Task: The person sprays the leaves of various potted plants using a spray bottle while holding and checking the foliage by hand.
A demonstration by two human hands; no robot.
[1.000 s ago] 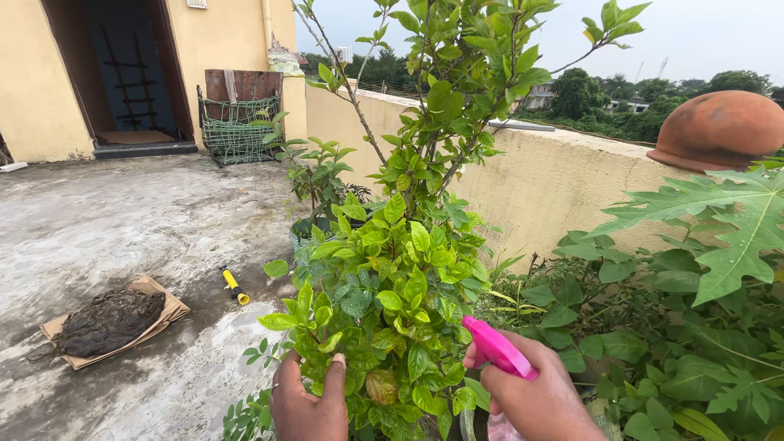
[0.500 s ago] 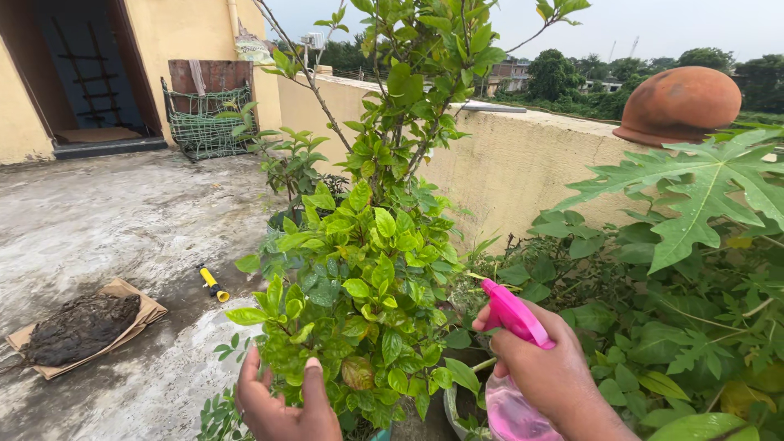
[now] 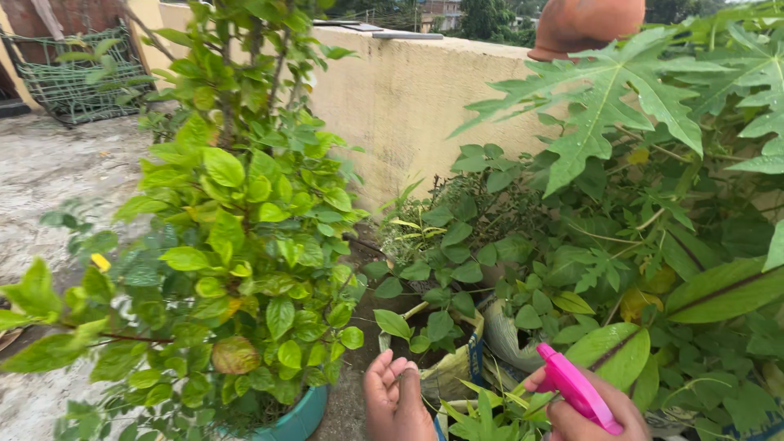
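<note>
Head view showed right hand [image 3: 592, 416] clamped on pink spray bottle [image 3: 576, 396], left hand [image 3: 398, 400] loosely curled, empty, beside teal pot [image 3: 298, 418]; no spray visible.

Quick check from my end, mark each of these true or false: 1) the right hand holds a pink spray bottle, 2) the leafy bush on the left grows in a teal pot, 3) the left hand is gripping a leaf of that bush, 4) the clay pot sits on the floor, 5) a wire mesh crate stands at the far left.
1) True: the right hand holds the pink spray bottle by its head.
2) True: the leafy bush stands in a teal pot.
3) False: the left hand is loosely curled, clear of the bush, in the gap between the plants.
4) False: the clay pot rests upside down on the parapet wall.
5) True: the wire mesh crate is at the far left.
</note>
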